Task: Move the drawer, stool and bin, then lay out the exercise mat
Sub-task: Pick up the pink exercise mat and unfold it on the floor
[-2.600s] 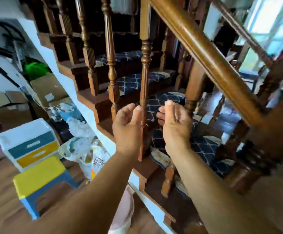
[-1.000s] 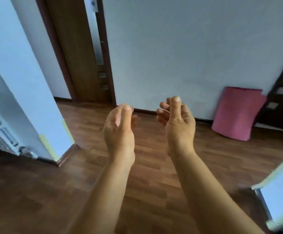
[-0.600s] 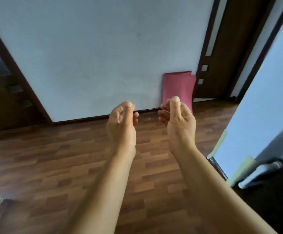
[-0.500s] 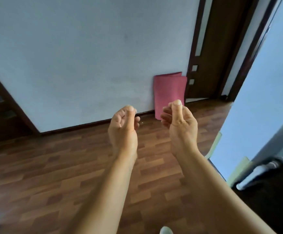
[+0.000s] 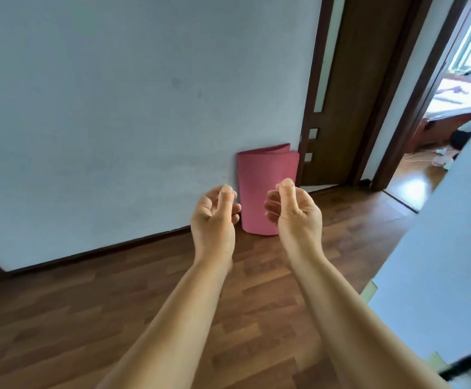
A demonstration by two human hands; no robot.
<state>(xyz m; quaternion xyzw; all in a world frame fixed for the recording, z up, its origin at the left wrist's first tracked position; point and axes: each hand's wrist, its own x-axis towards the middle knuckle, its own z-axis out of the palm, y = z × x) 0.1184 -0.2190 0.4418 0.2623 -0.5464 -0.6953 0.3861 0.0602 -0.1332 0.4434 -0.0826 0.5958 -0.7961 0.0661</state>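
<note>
Both hands, left (image 5: 214, 217) and right (image 5: 296, 211), loosely curled, empty, above wood floor (image 5: 88, 304); pink mat (image 5: 259, 175) against wall (image 5: 116, 108).

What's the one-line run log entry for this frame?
phase: approaching mat | left hand: loosely curled, empty | right hand: loosely curled, empty | rolled pink exercise mat: upright against wall, beside brown wooden door, untouched

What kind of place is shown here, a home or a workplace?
Most likely a home, in a hallway. A wood-patterned floor meets a plain wall, a rolled pink exercise mat stands against it beside a dark wooden door, and an open doorway shows a sunlit room.
</note>
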